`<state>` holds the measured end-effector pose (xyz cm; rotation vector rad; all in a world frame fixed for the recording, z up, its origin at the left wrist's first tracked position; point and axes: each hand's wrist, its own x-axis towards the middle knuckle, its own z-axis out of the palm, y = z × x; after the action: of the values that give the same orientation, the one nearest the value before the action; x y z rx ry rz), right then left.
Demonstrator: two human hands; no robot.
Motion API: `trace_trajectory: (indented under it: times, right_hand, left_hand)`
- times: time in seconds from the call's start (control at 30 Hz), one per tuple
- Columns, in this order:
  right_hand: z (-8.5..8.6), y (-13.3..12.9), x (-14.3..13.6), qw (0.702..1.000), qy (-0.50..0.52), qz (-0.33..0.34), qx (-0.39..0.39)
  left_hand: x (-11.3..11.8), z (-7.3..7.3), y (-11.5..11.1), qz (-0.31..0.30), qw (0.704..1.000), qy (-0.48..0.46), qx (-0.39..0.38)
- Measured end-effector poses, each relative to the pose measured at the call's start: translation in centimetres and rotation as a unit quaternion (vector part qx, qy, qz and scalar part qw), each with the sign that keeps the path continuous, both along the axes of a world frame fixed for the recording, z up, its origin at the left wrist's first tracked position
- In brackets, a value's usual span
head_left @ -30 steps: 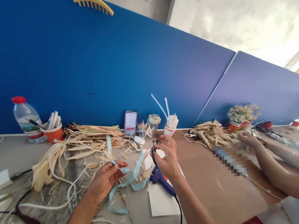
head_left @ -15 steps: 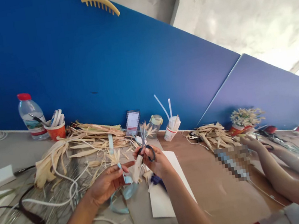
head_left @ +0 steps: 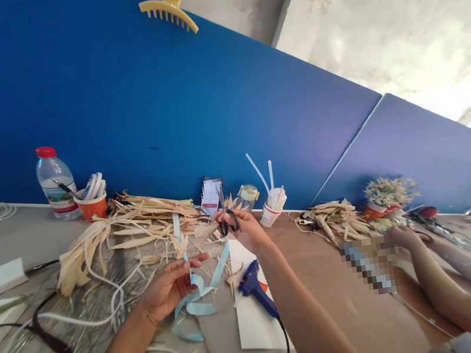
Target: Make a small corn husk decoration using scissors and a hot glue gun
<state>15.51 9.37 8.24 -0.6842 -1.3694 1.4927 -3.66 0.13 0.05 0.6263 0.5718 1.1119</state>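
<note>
My left hand pinches a small pale corn-husk flower by its stem, together with a light blue ribbon. The ribbon's loops hang below the fingers, and one length slants up toward my right hand. Dark-handled scissors are gripped in that right hand, blades pointing up. A pale husk piece lies against its fingertips; whether it is held, I cannot tell. Below the right hand, a blue glue gun rests on a white sheet.
Dried husks are heaped along the blue partition. A bottle, an orange cup, a phone, a jar and a straw cup stand behind. White cables cross the left. Another person's arms are at right.
My right hand has moved up and slightly right with the scissors, uncovering the glue gun. One ribbon length now stretches up toward it. My left hand stays nearly in place.
</note>
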Motion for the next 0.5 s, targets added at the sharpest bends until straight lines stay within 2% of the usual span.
trace_trajectory:
  times: [0.07,0.13,0.33,0.4,0.5]
  right_hand:
    - [-0.3,-0.7,-0.4,0.999,0.013,0.035,-0.015]
    - [-0.7,-1.4,-0.9,0.998,0.027,0.055,-0.035]
    - [-2.0,-1.4,-1.2,0.996,0.019,0.066,-0.053]
    - [-2.1,-0.8,-0.8,0.999,-0.011,0.011,-0.035]
    - [-1.9,0.4,0.1,0.990,-0.063,-0.130,0.004]
  left_hand:
    - [0.1,0.1,-0.1,0.006,1.000,-0.006,-0.004]
    - [0.1,0.0,0.0,0.037,0.999,-0.022,-0.020]
    - [-0.3,-0.3,0.5,0.116,0.990,-0.053,-0.061]
    - [-0.3,-0.3,0.7,0.146,0.985,-0.064,-0.069]
    - [-0.2,-0.5,1.1,0.199,0.975,-0.059,-0.084]
